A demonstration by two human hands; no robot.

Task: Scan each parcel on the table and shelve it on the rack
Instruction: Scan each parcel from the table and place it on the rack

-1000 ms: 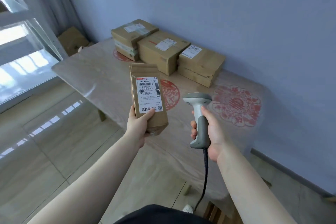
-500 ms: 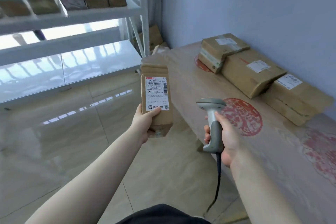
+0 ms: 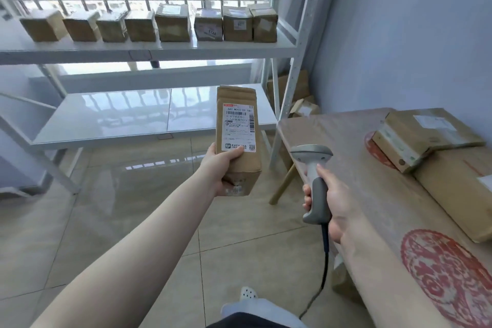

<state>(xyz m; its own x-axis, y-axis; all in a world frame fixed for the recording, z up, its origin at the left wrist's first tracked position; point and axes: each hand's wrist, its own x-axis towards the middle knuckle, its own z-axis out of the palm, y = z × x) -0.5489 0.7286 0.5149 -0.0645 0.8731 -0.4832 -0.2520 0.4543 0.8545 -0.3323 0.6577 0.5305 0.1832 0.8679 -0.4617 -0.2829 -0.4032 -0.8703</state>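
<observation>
Parcel [image 3: 237,138] is held upright, long axis vertical, gripped at its lower end by left hand [image 3: 222,168], label toward camera. Rack [image 3: 149,48] lies straight ahead, nearer the left arm. Scanner [image 3: 314,181] is gripped by right hand [image 3: 330,202] over desk [image 3: 346,141] edge; trigger contact probably, unclear.

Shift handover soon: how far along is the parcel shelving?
Done: eight parcels line the rack's upper shelf. In hand: the left hand holds a labelled parcel; the right hand grips the scanner. Left: at least two parcels on the table.
</observation>
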